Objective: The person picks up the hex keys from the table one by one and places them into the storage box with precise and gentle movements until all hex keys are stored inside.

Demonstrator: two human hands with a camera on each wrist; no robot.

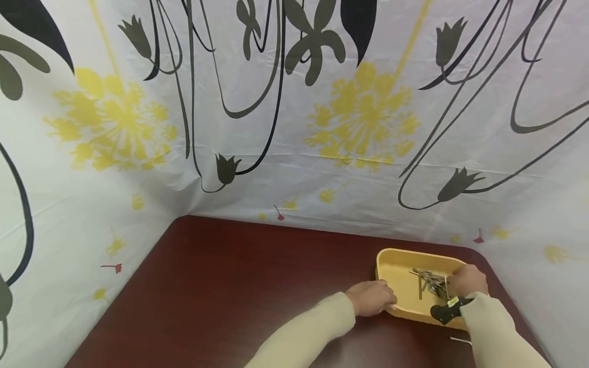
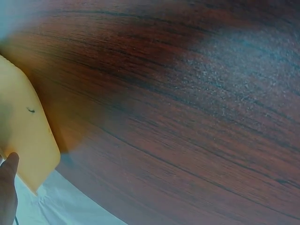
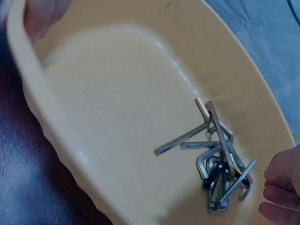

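Observation:
A yellow plastic tray sits at the right end of the dark table. My left hand grips its left rim; a finger lies on the tray's outer wall in the left wrist view. On the tray's right side, my right hand holds the rim, its curled fingers reaching over the inner wall; the thumb's hold is hidden. Several metal hex keys lie in a tangled heap on the tray floor, close to the right fingers and apart from them in the right wrist view.
A thin silver rod, perhaps another hex key, lies on the table in front of the tray. The reddish-brown table stretches to the left. Patterned white cloth hangs behind and along both sides. A black camera is strapped to the right wrist.

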